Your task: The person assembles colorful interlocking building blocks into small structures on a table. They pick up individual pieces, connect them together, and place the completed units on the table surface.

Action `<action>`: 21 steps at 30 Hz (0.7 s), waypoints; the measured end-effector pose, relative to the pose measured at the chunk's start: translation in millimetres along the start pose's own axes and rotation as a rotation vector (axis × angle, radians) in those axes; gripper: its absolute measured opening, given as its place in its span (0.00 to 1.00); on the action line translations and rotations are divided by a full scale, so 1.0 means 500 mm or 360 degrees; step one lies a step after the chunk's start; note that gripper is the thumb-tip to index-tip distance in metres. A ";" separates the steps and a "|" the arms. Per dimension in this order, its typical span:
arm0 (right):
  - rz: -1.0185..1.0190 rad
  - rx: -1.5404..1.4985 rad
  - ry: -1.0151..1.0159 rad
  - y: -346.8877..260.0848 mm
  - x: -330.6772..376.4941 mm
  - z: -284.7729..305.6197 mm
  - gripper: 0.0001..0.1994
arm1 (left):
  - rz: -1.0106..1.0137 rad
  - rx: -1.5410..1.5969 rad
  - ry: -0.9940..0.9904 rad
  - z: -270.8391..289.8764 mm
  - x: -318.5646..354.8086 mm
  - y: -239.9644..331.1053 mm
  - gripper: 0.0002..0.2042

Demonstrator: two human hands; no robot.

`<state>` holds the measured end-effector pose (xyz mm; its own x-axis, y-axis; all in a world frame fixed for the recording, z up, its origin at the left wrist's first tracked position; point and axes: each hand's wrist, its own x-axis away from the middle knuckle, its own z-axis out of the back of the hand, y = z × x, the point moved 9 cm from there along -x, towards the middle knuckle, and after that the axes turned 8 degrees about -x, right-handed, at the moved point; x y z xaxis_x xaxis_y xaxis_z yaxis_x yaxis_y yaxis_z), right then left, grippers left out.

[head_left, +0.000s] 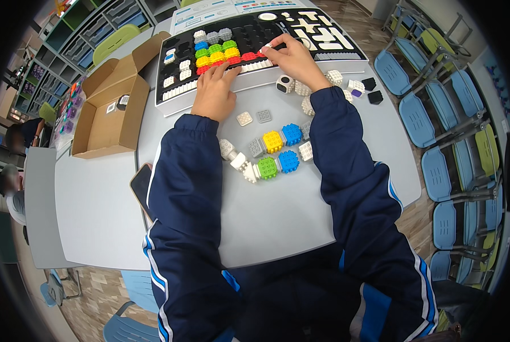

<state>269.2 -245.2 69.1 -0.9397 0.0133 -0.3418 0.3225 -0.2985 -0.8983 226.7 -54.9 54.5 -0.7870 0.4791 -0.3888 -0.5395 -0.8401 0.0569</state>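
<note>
A wide kit box (249, 81) with a black foam insert lies across the far part of the table. My left hand (214, 92) rests at its near edge with fingers spread, by the red blocks (249, 56) and a row of white toothed pieces (181, 90). Further right, my right hand (293, 61) reaches over the insert, thumb and index pinched on a small white piece (264, 49). Yellow blocks (216, 57), green blocks (201, 53) and grey blocks (225, 32) sit in the insert. Between my forearms lie joined studded blocks, including a yellow cube (272, 142), blue cube (289, 162) and green cube (268, 167).
An opened cardboard box (108, 111) stands left of the kit. A phone (141, 191) lies partly under my left sleeve. Loose white blocks (334, 77) and black pieces (375, 98) are at the right. Stacked blue chairs (417, 121) stand beyond the table's right edge.
</note>
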 end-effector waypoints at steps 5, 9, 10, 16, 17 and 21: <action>-0.0011 0.0071 -0.0041 0.015 -0.003 0.004 0.22 | -0.0020 -0.0038 -0.0013 0.002 0.001 0.008 0.32; -0.0011 0.0173 -0.0046 0.004 0.004 0.007 0.21 | 0.0005 -0.0054 -0.0013 0.000 0.004 0.003 0.32; -0.0006 0.0159 -0.0045 0.006 0.002 0.010 0.21 | 0.0006 -0.0058 -0.0006 -0.001 0.004 0.003 0.32; 0.0022 -0.0040 -0.0111 0.031 -0.013 0.019 0.20 | -0.0025 0.0005 0.0026 0.000 0.000 0.006 0.32; 0.0026 -0.0040 -0.0124 0.031 -0.013 0.018 0.19 | -0.0030 0.0002 0.0031 0.001 0.000 0.006 0.32; 0.0088 0.0037 -0.0156 0.015 -0.003 0.013 0.17 | -0.0037 0.0008 0.0049 0.005 0.004 0.002 0.32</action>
<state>272.3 -253.9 64.8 -0.9276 -0.0967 -0.3609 0.3724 -0.3185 -0.8717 224.0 -54.1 56.1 -0.7647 0.4903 -0.4182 -0.5590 -0.8275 0.0520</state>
